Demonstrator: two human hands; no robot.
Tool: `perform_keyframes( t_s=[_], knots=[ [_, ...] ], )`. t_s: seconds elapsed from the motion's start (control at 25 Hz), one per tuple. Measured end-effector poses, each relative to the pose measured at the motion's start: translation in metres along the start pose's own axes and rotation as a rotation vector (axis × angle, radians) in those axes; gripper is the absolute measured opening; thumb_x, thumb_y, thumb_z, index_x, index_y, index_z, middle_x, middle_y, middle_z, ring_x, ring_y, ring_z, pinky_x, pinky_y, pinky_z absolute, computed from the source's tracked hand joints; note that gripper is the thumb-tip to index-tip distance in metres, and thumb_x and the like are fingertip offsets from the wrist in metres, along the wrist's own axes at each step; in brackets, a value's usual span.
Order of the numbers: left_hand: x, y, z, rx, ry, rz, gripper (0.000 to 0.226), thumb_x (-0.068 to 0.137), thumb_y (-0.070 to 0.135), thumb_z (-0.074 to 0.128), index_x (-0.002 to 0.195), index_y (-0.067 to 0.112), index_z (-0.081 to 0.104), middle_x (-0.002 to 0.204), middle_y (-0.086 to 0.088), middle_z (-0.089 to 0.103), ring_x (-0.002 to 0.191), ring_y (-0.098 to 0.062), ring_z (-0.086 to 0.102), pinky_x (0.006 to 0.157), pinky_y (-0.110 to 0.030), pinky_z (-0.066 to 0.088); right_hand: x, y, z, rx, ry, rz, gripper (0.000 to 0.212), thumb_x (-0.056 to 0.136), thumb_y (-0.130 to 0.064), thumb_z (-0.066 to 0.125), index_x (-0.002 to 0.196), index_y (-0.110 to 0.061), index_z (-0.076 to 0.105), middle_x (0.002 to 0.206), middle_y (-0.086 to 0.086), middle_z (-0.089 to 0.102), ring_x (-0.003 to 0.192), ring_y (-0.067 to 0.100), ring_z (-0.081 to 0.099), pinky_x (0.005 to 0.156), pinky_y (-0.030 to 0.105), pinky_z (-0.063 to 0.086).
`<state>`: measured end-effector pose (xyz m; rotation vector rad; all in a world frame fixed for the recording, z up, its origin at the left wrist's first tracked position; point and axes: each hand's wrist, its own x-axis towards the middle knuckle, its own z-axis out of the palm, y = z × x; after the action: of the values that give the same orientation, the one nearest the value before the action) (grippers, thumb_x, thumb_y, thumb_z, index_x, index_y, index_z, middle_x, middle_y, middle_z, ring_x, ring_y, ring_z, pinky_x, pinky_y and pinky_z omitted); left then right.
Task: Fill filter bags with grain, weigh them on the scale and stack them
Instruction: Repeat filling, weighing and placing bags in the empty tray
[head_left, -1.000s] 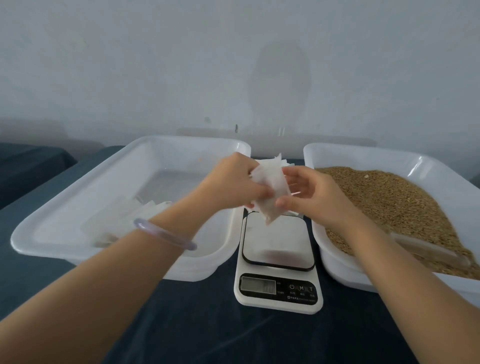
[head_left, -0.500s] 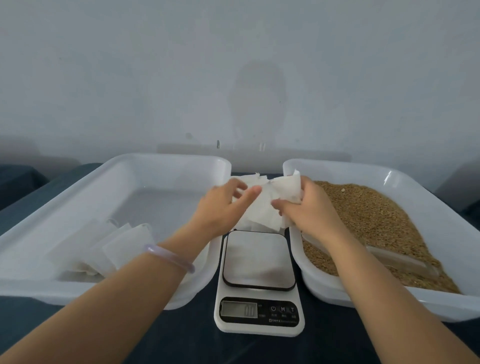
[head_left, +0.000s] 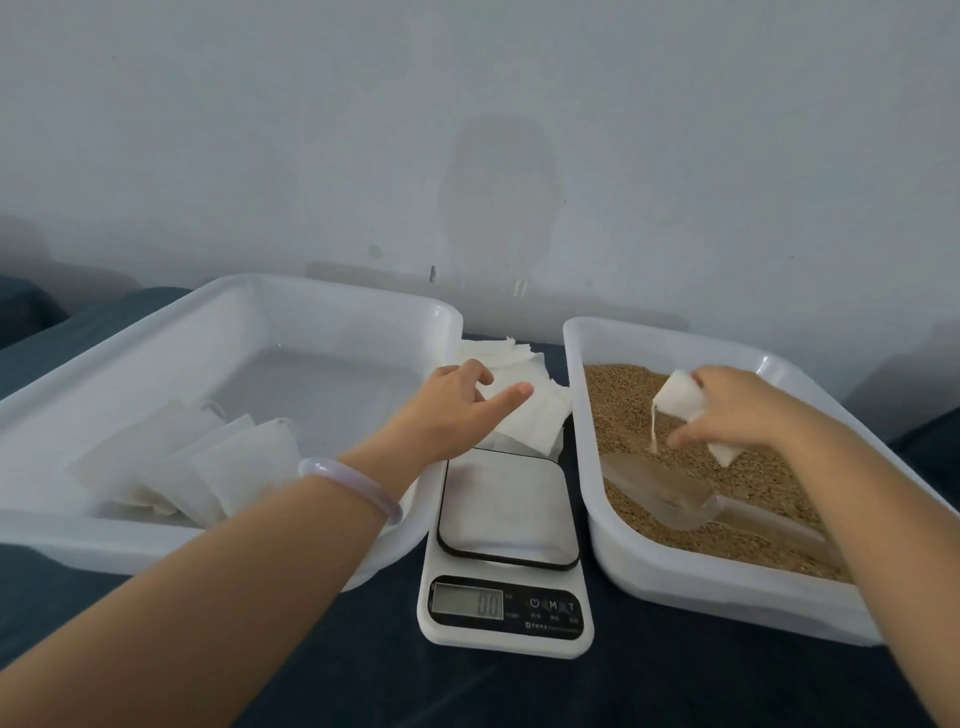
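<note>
Evidently filling is only beginning: the right hand (head_left: 727, 410) pinches an empty filter bag (head_left: 678, 397) over the grain (head_left: 623, 405) at the right of the frame, its string dangling. The left hand (head_left: 467, 410) lies nearly flat on the spare bags (head_left: 530, 421) behind the scale (head_left: 506, 551). Next, I judge, the bag's mouth needs opening and the clear scoop (head_left: 670, 488) lifting. The display shows zeros; beside it, a power sign, M, T; the smaller print is illegible.
</note>
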<state>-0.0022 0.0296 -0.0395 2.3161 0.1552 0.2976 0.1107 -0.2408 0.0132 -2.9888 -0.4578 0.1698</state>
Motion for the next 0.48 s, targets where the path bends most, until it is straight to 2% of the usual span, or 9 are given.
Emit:
perform_keyframes(
  t_s=[0.12, 0.32, 0.48],
  knots=[
    [0.001, -0.001, 0.0, -0.01, 0.004, -0.005, 0.061, 0.085, 0.064, 0.045, 0.124, 0.017, 0.049, 0.105, 0.003, 0.052, 0.098, -0.013, 0.049, 0.081, -0.029, 0.036, 0.001, 0.003, -0.001, -0.058, -0.056, 0.002, 0.072, 0.061, -0.037, 0.086, 0.118, -0.012, 0.049, 0.101, 0.001, 0.058, 0.084, 0.017, 0.059, 0.062, 0.028, 0.048],
    [0.001, 0.0, 0.0, -0.017, 0.004, -0.01, 0.06, 0.086, 0.063, 0.045, 0.124, 0.017, 0.05, 0.108, 0.002, 0.053, 0.096, -0.014, 0.051, 0.08, -0.028, 0.036, 0.002, 0.003, 0.007, -0.148, -0.064, -0.008, 0.086, 0.058, -0.037, 0.087, 0.126, -0.012, 0.041, 0.111, 0.004, 0.055, 0.095, 0.022, 0.056, 0.083, 0.038, 0.052],
    [0.001, 0.0, -0.001, -0.023, 0.003, -0.022, 0.058, 0.086, 0.062, 0.046, 0.123, 0.017, 0.05, 0.111, 0.0, 0.055, 0.096, -0.014, 0.051, 0.079, -0.028, 0.035, 0.002, 0.008, 0.013, -0.096, -0.057, 0.0, 0.092, 0.059, -0.032, 0.087, 0.13, -0.012, 0.032, 0.105, 0.002, 0.053, 0.091, 0.021, 0.056, 0.076, 0.035, 0.052]
  ],
)
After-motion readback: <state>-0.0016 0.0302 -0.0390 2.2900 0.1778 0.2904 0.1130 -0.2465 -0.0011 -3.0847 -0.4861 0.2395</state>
